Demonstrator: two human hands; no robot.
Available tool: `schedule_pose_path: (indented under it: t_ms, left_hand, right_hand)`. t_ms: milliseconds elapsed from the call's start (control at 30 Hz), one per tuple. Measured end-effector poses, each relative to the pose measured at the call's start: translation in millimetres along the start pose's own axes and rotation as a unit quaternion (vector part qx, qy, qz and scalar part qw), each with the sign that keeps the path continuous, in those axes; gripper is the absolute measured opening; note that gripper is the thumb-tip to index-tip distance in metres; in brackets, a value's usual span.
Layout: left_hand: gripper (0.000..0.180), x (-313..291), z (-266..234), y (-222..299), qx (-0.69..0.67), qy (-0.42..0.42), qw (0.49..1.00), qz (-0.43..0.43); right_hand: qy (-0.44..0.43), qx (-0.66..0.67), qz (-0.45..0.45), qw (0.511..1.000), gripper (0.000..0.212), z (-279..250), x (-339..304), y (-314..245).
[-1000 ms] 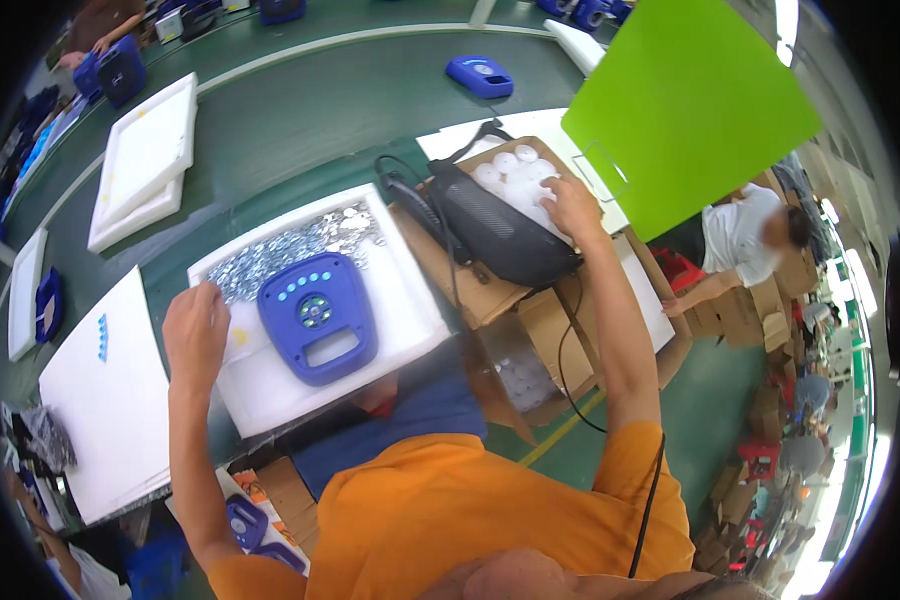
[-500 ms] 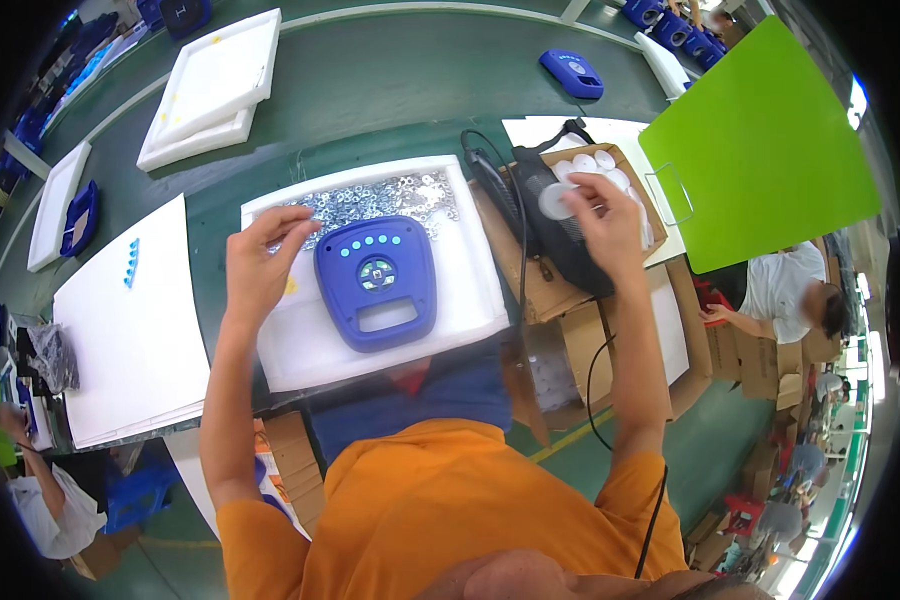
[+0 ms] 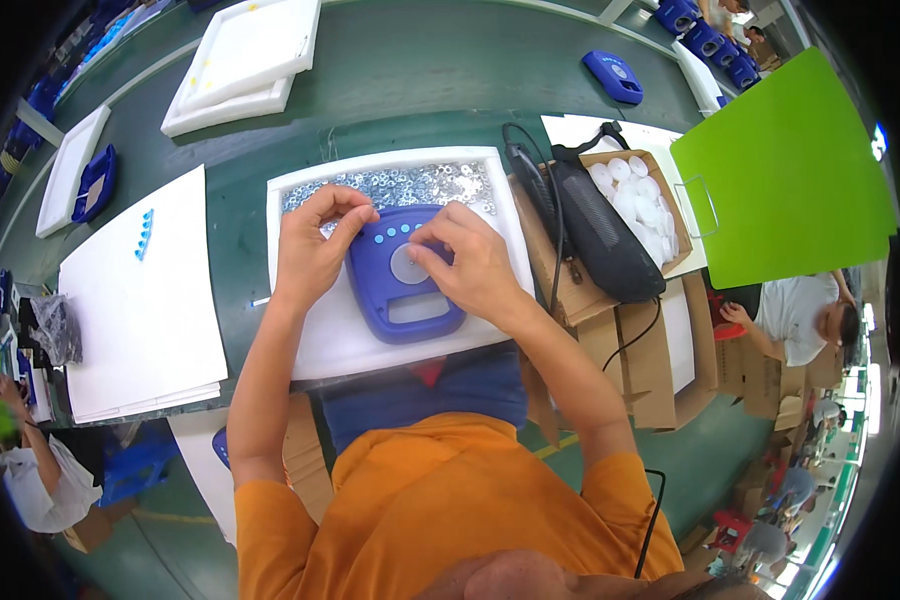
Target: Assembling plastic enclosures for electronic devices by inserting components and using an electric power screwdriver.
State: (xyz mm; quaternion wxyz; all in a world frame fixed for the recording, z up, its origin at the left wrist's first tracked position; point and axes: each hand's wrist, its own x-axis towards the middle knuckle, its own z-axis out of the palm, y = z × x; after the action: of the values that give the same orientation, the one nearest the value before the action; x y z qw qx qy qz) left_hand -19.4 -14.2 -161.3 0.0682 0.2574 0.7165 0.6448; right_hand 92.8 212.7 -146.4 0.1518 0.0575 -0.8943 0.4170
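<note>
A blue plastic casing (image 3: 406,325) with a handle slot and a row of light-blue dots lies on a white foam tray (image 3: 315,355). Over its round centre is a translucent white disc (image 3: 406,266), pinched at its upper right edge by my right hand (image 3: 467,262). Whether the disc rests in the recess or hovers just over it, I cannot tell. My left hand (image 3: 320,240) is at the casing's upper left corner, thumb and forefinger pressed together; anything between them is too small to make out. Many small shiny metal parts (image 3: 450,182) fill the tray's far end, partly behind my hands.
Right of the tray stand a box of white discs (image 3: 638,205), a black mesh-covered case (image 3: 602,235) with cables, and a green panel (image 3: 785,180). White sheets (image 3: 145,310) lie left. Foam trays (image 3: 245,60) and another blue casing (image 3: 612,77) are farther back. Co-workers sit at both sides.
My right hand has come left from the box of discs to the casing, bringing a disc over its centre. The left hand stays pinched near the casing's corner. The whole view has shifted slightly.
</note>
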Motion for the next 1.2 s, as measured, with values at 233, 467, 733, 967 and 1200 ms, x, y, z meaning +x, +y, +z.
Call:
schedule_pose_path:
  t_ms: [233,467,733,967,1200]
  left_hand:
    - [0.013,-2.9,3.6,-0.8,0.155,0.004,0.976,0.150]
    - [0.013,-1.9,6.5,-0.6,0.209,0.024,0.955,0.209]
    - [0.015,-3.0,4.1,-6.1,0.207,0.017,0.963,0.169]
    - [0.011,-2.0,6.8,-5.0,0.209,0.023,0.955,0.210]
    - [0.015,-6.7,4.7,-6.2,0.224,-0.023,0.948,0.226]
  right_hand:
    - [0.056,-0.020,-0.029,0.998,0.019,-15.2,7.7,5.3]
    - [0.074,-0.117,0.065,0.988,0.009,-79.1,18.7,58.7]
    - [-0.009,-0.338,-0.056,0.940,0.010,-61.1,13.6,68.1]
    - [-0.033,-0.370,-0.101,0.923,0.008,-56.9,22.1,71.8]
    - [0.075,-0.218,-0.008,0.973,0.007,-55.3,22.5,68.6]
